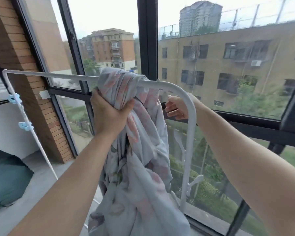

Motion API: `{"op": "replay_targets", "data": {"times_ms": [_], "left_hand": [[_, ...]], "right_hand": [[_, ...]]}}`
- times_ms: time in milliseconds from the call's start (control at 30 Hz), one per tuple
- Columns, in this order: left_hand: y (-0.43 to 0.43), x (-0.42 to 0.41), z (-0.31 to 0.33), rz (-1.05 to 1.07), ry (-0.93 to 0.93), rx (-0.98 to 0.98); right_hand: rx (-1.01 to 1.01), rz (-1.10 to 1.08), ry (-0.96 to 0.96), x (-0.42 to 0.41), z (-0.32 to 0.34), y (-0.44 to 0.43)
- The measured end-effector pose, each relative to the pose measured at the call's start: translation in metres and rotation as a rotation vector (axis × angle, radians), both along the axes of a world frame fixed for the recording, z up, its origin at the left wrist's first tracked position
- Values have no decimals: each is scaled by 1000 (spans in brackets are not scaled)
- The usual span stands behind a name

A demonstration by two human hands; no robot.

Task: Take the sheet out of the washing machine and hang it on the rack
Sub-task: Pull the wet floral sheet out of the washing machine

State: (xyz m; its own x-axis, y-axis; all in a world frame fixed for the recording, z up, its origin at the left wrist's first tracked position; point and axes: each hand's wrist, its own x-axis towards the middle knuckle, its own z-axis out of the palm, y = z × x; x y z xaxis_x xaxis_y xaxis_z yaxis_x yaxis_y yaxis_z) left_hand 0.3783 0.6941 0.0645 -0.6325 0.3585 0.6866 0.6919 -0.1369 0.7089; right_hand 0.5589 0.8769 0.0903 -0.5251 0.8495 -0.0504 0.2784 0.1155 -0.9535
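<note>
One wide-angle view from a camera worn on the person's head, looking forward and slightly downward. It faces a dark-framed window close ahead, with the white rack nearer still, crossing mid-frame. Straight lines bow toward the edges; buildings stand well beyond the glass.

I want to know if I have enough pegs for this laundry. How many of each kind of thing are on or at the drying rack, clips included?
Sheet: 1
Rack: 1
Blue clips: 2
Total: 4
</note>
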Motion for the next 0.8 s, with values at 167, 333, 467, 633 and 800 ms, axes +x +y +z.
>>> {"op": "replay_targets", "data": {"times_ms": [167,333,467,633,800], "left_hand": [[-16,30,-18,251,419,17],[-44,75,-47,-74,568,-132],[-67,155,-65,-459,665,33],[-120,307,-110,-1062,598,-81],[-207,452,-149,-1459,693,-253]], "right_hand": [[227,-482,326,39,-23,-52],[334,-830,364,88,-39,-132],[422,-937,326,142,-61,-214],[318,-1427,297,270,-121,-319],[209,-1929,251,420,-178,-461]]}}
